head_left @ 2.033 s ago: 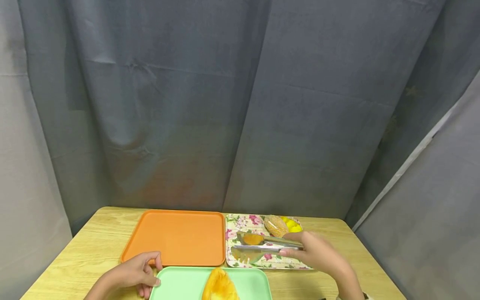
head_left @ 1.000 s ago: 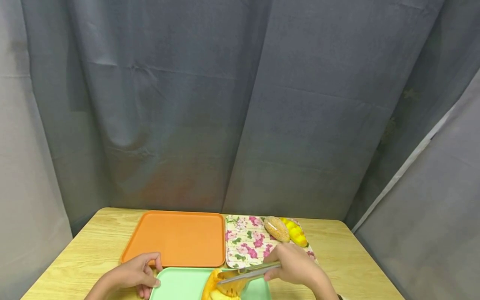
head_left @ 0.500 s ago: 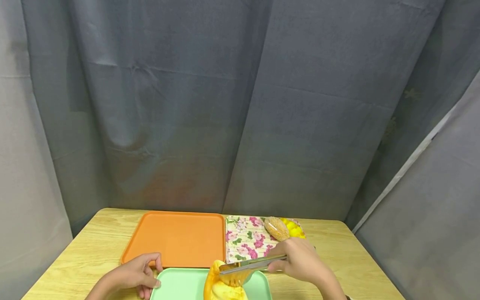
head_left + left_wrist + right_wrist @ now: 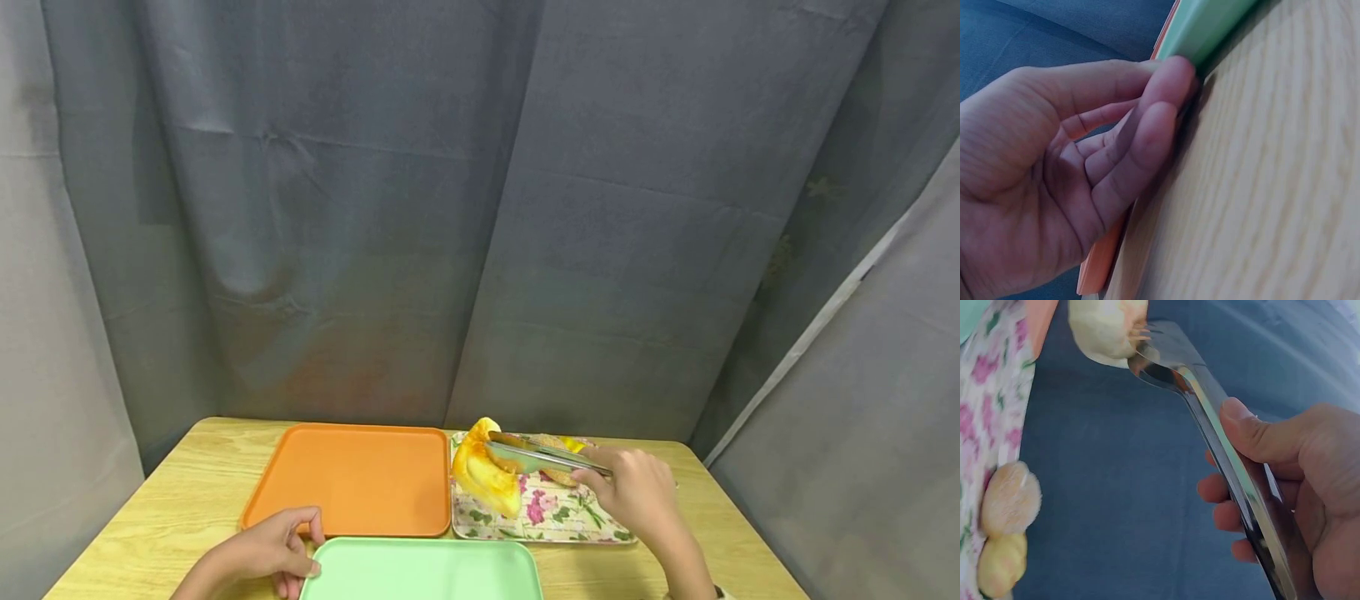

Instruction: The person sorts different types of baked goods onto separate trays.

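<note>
My right hand (image 4: pixel 637 492) holds metal tongs (image 4: pixel 551 456), its thumb on one arm and its fingers curled round the other. Between the tong tips hangs a yellow-orange piece of bread (image 4: pixel 480 472), raised above the left part of the floral tray (image 4: pixel 562 525). At the near left, my left hand (image 4: pixel 262 546) pinches the corner of the light green tray (image 4: pixel 420 575). In the left wrist view the thumb and fingertips meet at that tray's edge (image 4: pixel 1200 31). No bread shows on the visible part of the green tray.
An orange tray (image 4: pixel 352 479) lies at the back left, beside the floral one. On the floral tray's far right sit a crumb-coated bun (image 4: pixel 1011 499) and a yellow knobbly bread (image 4: pixel 1002 565). Grey curtains (image 4: pixel 480 208) enclose the wooden table (image 4: pixel 172 483).
The right hand brought the tongs down to the green tray, gripped the bread with them, and lifted it away and up over the floral tray. The left hand stayed at the corner.
</note>
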Demonstrator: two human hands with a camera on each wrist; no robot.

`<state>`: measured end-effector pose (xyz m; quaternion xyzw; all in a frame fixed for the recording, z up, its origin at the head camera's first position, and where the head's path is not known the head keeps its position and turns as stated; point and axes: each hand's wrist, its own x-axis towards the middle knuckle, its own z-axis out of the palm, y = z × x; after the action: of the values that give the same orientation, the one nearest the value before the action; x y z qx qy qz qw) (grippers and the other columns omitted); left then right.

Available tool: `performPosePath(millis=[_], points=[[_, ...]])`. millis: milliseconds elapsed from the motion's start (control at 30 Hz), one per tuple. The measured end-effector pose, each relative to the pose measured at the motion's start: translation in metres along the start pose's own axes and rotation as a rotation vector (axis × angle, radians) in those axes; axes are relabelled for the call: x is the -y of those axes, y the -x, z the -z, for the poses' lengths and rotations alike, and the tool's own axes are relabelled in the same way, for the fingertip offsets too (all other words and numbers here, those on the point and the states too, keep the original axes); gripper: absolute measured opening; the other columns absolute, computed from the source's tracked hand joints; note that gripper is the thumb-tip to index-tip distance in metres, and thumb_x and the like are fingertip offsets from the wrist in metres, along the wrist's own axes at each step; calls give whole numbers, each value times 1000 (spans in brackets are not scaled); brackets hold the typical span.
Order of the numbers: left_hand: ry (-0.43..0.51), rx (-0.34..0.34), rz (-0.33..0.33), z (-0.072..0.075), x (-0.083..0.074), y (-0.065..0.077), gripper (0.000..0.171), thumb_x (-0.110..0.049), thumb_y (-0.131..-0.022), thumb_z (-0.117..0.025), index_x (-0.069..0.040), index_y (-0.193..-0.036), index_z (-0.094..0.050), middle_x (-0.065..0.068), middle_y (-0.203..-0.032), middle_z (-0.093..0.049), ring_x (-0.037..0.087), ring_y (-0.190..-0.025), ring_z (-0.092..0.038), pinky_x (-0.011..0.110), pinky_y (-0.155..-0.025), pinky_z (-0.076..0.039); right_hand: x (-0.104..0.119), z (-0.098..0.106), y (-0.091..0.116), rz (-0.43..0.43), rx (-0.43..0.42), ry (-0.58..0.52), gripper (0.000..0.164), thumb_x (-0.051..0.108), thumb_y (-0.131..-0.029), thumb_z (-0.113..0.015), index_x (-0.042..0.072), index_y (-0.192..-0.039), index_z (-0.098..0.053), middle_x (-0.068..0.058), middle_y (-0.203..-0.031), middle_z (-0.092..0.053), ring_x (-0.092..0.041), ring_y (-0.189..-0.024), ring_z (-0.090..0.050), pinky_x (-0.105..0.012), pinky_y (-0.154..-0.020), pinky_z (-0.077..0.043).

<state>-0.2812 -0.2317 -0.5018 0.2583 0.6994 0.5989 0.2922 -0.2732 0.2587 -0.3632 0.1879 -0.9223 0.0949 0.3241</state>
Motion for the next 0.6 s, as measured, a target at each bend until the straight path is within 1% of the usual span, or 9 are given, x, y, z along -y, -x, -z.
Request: performPosePath(millis=[67, 100, 133, 200, 300, 433, 600], points=[[2, -1, 0, 0, 0, 0, 35, -4, -89, -59, 15, -105, -34, 3, -62, -65, 11, -52, -62, 19, -47, -49, -4, -5, 0, -21, 13, 28, 19, 37, -71, -79, 24, -83, -75, 16, -45, -29, 0, -45, -12, -17, -41, -8], [2, -2, -1, 0, 0, 0, 35, -4, -89, -59, 15, -105, -35, 3, -62, -65, 11, -52, -62, 19, -47, -50, -5, -8, 0, -33, 21, 38, 20, 37, -71, -79, 23, -85, -75, 16, -44, -28, -1, -45, -12, -18, -41, -8], [0, -4, 0, 0, 1, 1, 35, -5, -89, -60, 15, -105, -35, 3, -62, -65, 11, -52, -62, 19, -47, -50, -8, -12, 0, -40, 29, 51, 21, 37, -71, -79, 23, -86, -75, 16, -44, -29, -2, -45, -12, -18, -41, -8], [-3, -6, 1, 0, 1, 1, 34, -5, -89, -60, 14, -105, -36, 3, -62, -65, 11, -52, -62, 19, -47, -50, -12, -19, 0, -55, 43, 72, 28, 38, -72, -79, 23, -94, -76, 15, -43, -32, -3, -45, -12, -19, -41, -8], [-9, -7, -1, 0, 1, 0, 34, -5, -89, -60, 15, -105, -36, 3, -62, -65, 11, -52, -62, 19, -47, -50, -17, -28, 0, -72, 67, 89, 31, 38, -73, -78, 20, -98, -75, 12, -43, -32, -5, -44, -13, -20, -40, -9], [-13, -8, -1, -1, -1, 0, 35, -5, -89, -60, 16, -104, -35, 2, -62, -65, 11, -51, -62, 19, -47, -49, -24, -40, 2, -81, 81, 110, 32, 37, -74, -77, 18, -99, -75, 10, -46, -32, -6, -42, -14, -19, -40, -9], [-28, -18, 3, -1, -1, 1, 36, -6, -89, -61, 15, -104, -36, 3, -61, -65, 11, -51, -62, 19, -47, -49, -33, -52, 4, -87, 76, 128, 37, 41, -74, -75, 16, -101, -74, 9, -44, -27, -6, -43, -11, -19, -39, -8]])
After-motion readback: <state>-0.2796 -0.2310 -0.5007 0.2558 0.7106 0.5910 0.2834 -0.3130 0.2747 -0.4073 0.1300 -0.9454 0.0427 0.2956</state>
